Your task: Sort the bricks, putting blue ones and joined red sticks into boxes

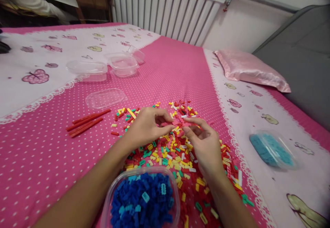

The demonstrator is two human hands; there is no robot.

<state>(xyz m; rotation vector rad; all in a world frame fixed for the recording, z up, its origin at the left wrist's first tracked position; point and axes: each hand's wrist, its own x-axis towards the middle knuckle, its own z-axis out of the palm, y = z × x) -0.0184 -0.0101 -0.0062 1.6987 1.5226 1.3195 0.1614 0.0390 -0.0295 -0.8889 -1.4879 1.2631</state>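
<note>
Both hands meet over a spread pile of small toy building bricks (pixel 177 159) in red, yellow, green, white and pink. My left hand (pixel 145 126) is closed, its thumb and forefinger around small pink bricks. Facing it, my right hand (pixel 205 140) pinches at the same pink bricks (pixel 177 121) with thumb and forefinger. The fingers partly hide these bricks, so whether they are joined cannot be made out. Below the hands, between the forearms, stands a clear plastic tub (pixel 176 190) filled with dark blue bricks (pixel 141 200) and some lighter blue ones.
Long red strips (pixel 86 122) lie left of the pile, near a clear lid (pixel 106 98). Clear containers (pixel 87 70) stand farther back on the pink dotted bedspread (pixel 180 69). A tub of turquoise bricks (pixel 273 149) is at right, below a pink pillow (pixel 250 69).
</note>
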